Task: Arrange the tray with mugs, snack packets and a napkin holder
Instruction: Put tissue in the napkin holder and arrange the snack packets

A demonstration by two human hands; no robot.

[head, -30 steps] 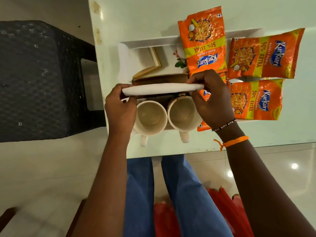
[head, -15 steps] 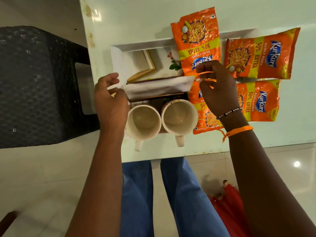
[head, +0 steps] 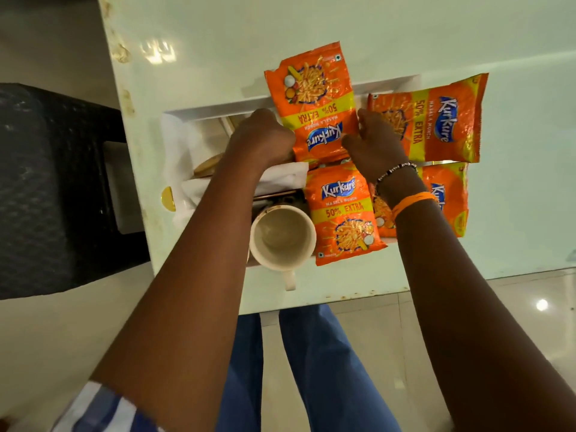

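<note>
A white tray [head: 218, 108] lies on a white table. Near its front edge stands a cream mug [head: 282, 236]; my left forearm hides anything to the left of it. Behind the mug, white napkins [head: 280, 179] sit in a wooden holder. Several orange snack packets lie on the tray's right half: a far one [head: 314, 95], one at the right [head: 445, 120], a near one [head: 343, 213] and a part-hidden one [head: 450, 201]. My left hand [head: 261, 135] grips the far packet's left edge. My right hand [head: 374, 141] holds its right edge.
A black woven stool [head: 46, 182] stands close to the table's left side. The table's near edge [head: 327, 294] runs just in front of the mug's handle. A small gold object [head: 167, 198] lies left of the tray. My legs in blue trousers are below.
Both hands have let go of the napkins, which now rest in the holder. They have moved away from me to the far snack packet and taken hold of its two sides.
</note>
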